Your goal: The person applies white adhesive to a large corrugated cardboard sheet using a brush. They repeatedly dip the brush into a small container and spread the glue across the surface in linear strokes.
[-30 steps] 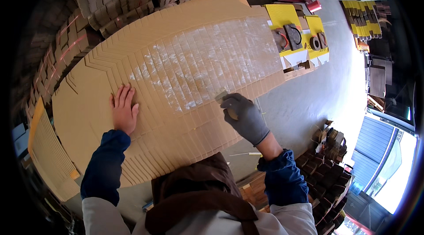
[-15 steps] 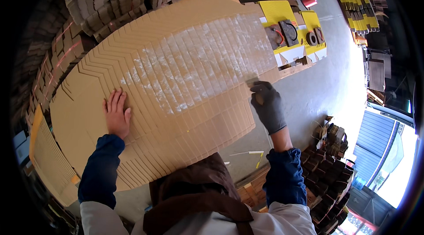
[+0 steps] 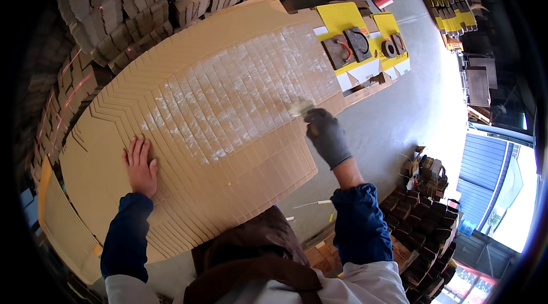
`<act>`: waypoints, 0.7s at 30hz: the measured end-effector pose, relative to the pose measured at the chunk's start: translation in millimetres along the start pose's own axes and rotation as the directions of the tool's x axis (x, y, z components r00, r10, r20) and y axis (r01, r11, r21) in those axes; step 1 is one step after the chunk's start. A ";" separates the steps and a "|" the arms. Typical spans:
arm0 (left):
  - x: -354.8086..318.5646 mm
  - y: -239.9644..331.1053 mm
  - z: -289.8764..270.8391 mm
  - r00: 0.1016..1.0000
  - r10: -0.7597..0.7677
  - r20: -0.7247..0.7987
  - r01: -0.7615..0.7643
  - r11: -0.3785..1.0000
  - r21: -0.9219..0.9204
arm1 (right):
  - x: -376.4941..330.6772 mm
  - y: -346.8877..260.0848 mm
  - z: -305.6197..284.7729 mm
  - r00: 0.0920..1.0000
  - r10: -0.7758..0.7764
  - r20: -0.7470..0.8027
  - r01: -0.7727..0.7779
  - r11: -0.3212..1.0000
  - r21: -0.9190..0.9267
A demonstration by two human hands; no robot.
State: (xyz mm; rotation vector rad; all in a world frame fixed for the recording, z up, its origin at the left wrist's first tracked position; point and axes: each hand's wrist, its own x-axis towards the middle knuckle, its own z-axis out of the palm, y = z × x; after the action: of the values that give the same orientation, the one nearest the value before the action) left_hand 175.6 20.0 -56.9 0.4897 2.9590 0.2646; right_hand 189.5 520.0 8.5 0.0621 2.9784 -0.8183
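- Gloved right hand (image 3: 330,137) curled its fingers around a blurred tool (image 3: 301,107), near centre frame.
- Bare left hand (image 3: 140,168) lay flat, fingers slightly spread, left of centre.
- Cardboard sheets (image 3: 191,190) overlapped mid-frame; a hard stroke might have skewed them.

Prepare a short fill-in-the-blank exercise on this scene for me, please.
The right hand, holding a blurred tool, wears a dark ____.
The bare left hand lies on overlapping sheets of ____.
The smears on those sheets are coloured ____.
The right sleeve is dark ____ near the wrist.
Missing words: glove; cardboard; white; blue.
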 end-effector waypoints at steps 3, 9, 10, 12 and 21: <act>1.2 0.9 -1.9 1.000 -0.009 0.016 0.009 1.000 -0.006 | -1.4 0.0 -16.6 0.997 0.052 -0.062 -0.054 0.998 -0.033; 2.0 1.9 -1.4 1.000 0.008 0.014 -0.008 1.000 0.002 | 22.4 77.0 -20.9 0.989 0.120 -0.092 -0.126 0.990 -0.065; 5.8 4.2 -0.2 1.000 0.022 0.010 -0.022 1.000 -0.002 | 28.6 90.3 -33.4 0.975 0.166 -0.145 -0.184 0.975 -0.126; 1.9 2.8 -4.3 1.000 0.002 0.031 -0.003 1.000 0.011 | 42.2 73.5 -36.1 0.965 0.159 -0.209 -0.175 0.982 -0.064; 1.4 0.8 -0.4 0.999 0.019 0.048 -0.021 0.999 0.026 | 65.6 78.8 12.3 0.961 -0.082 -0.264 0.052 0.991 -0.119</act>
State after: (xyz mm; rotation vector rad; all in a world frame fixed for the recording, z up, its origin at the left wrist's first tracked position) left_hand 174.5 21.2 -56.4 0.5217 2.9166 0.2128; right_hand 128.7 583.1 -46.2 0.0725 3.2929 -0.6988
